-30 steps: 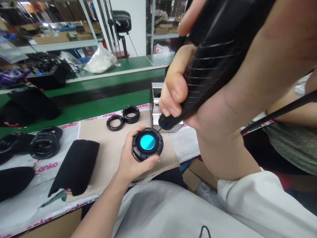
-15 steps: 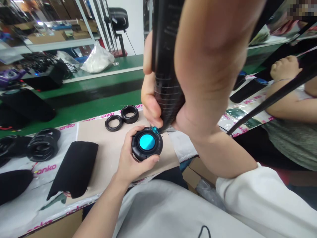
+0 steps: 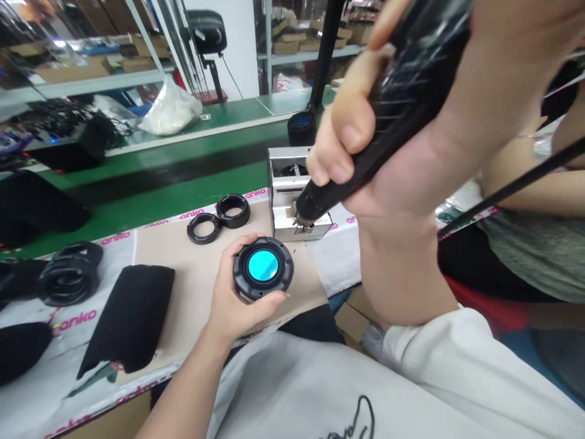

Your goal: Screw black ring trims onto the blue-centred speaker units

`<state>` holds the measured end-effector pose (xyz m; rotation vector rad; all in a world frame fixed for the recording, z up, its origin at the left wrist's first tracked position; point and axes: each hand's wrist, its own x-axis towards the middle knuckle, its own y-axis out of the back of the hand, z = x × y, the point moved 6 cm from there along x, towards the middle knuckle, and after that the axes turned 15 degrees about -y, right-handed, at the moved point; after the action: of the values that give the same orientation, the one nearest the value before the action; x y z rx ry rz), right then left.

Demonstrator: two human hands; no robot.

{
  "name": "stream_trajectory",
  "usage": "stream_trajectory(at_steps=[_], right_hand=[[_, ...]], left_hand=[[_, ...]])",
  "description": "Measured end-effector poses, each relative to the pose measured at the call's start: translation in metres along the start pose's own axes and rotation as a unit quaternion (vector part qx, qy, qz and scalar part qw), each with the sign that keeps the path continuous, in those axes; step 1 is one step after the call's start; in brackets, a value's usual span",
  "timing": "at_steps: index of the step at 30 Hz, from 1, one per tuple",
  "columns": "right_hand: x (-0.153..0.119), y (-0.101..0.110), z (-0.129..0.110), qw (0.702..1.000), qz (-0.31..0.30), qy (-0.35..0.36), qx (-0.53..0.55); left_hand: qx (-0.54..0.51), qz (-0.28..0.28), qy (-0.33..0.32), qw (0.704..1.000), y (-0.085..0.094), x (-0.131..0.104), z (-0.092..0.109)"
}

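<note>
My left hand (image 3: 237,299) is closed around a round black speaker end cap (image 3: 284,268) with a shiny blue disc in its middle. The cap rests over the cardboard on the bench. My right hand (image 3: 365,140) grips a black electric screwdriver (image 3: 333,189), tilted down to the left. Its tip is at the front of a silver screw feeder (image 3: 297,233), behind and right of the cap; whether a screw is on the tip cannot be made out. Two black rings (image 3: 233,210) lie side by side on the cardboard, left of the feeder.
A black fabric-covered speaker body (image 3: 130,317) lies left of my left hand. Further left are stacked black ring parts (image 3: 70,274). A green conveyor belt (image 3: 219,167) runs behind the bench, with a white plastic bag (image 3: 171,110) beyond. At right, a co-worker's arm (image 3: 516,183) is partly visible.
My right hand has moved the screwdriver up and right, off the cap's rim and over to the screw feeder, which is now uncovered. My left hand still holds the cap, shifted slightly left in view.
</note>
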<state>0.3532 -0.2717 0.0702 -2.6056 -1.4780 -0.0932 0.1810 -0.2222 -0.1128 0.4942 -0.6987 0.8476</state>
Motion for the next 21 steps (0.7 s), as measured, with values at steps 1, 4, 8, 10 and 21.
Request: stream_trajectory(at_steps=[1,4,8,10,21], right_hand=[[-0.002,0.005,0.005,1.0,-0.001,0.002,0.002],[0.005,0.016,0.035,1.0,-0.001,0.002,0.005],[0.027,0.029,0.074,0.998,0.03,0.035,0.031],[0.034,0.033,0.084,0.995,0.044,0.068,0.055],[0.009,0.038,0.054,0.985,0.028,0.118,0.123]], left_hand=[[-0.01,0.002,0.005,1.0,0.0,-0.001,-0.001],[-0.024,0.01,0.013,1.0,0.0,-0.002,-0.004],[-0.03,0.009,0.005,0.999,0.0,-0.001,-0.004],[-0.026,0.005,0.002,1.0,0.0,-0.001,-0.003],[-0.075,0.0,0.049,0.996,0.0,-0.003,-0.013]])
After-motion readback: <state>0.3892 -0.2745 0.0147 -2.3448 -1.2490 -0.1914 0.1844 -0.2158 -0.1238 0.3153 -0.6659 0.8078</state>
